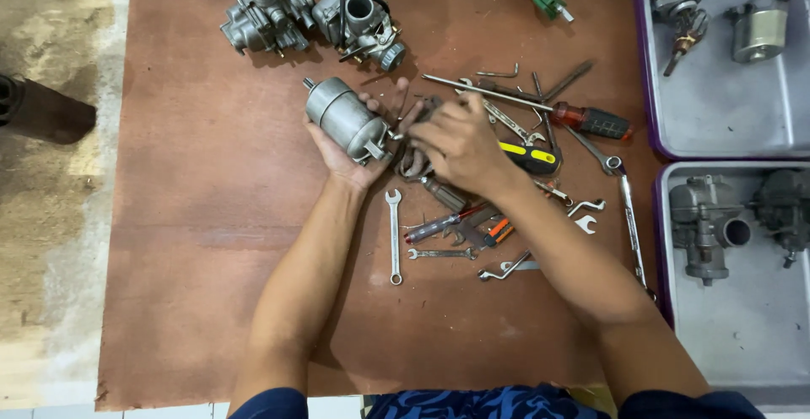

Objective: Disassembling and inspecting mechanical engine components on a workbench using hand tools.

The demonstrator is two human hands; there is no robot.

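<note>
A worn, stained concrete floor is seen at the left, and a brown board mat is laid over it. A grey cylindrical metal motor is gripped in the left hand above the mat. The right hand is curled at the motor's end, over scattered steel wrenches. Two grey plastic trays of metal parts are set at the right.
</note>
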